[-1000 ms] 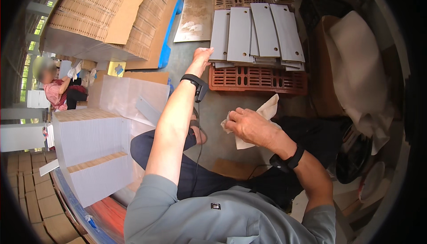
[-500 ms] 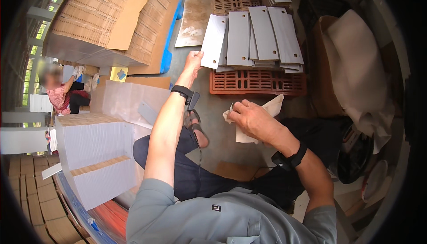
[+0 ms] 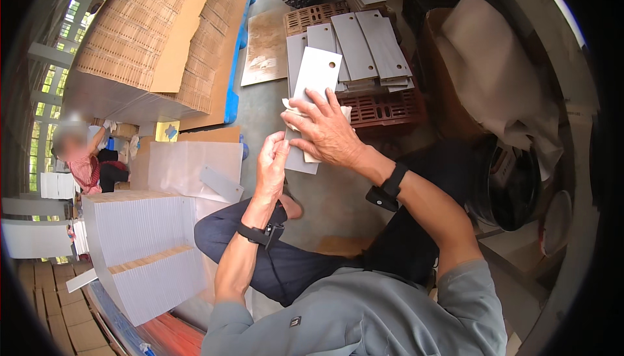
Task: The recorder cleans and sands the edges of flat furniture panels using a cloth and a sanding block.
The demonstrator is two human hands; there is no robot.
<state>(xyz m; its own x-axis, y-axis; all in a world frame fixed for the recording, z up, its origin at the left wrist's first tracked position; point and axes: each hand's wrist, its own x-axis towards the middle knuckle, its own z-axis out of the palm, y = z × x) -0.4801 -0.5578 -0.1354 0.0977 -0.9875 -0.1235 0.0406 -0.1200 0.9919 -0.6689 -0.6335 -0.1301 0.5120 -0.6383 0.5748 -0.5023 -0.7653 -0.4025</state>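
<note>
My left hand (image 3: 272, 162) grips the lower left edge of a flat grey panel (image 3: 314, 83) with a small hole near its top, holding it up in front of me. My right hand (image 3: 323, 128) presses a pale cloth (image 3: 288, 106) flat against the panel's face. Both wrists wear black bands. Behind the panel, several more grey panels (image 3: 364, 44) lie side by side on a reddish plastic crate (image 3: 383, 106).
A tall stack of white sheets (image 3: 140, 252) stands at my left knee. Corrugated cardboard piles (image 3: 149, 31) on a blue pallet fill the upper left. Another person (image 3: 81, 154) sits far left. A brown box with pale sheeting (image 3: 481, 63) is at right, a dark bucket (image 3: 507, 180) beside it.
My left hand lifted one grey panel off the crate pile and brought it toward me. My right hand moved up with the cloth and now presses it on the panel.
</note>
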